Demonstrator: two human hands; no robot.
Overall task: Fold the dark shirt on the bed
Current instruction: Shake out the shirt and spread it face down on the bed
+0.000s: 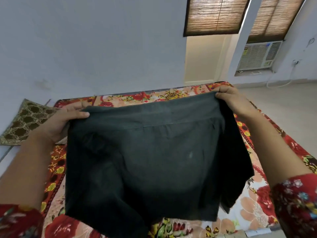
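The dark shirt [151, 160] hangs in the air in front of me, above the bed [253, 208] with its red floral sheet. My left hand [63, 120] pinches the shirt's upper left corner, thumb on top of the cloth. At the upper right corner my right hand [235, 100] grips the top edge. The cloth is stretched between both hands and its lower part droops toward the sheet. A sleeve or side flap dangles at the right. The shirt hides most of the bed's middle.
A brown patterned cushion [25, 122] lies off the bed's left edge by the wall. A window air conditioner [259, 55] and two woven blinds [212, 14] are on the far wall. Pale floor [283, 107] runs along the bed's right side.
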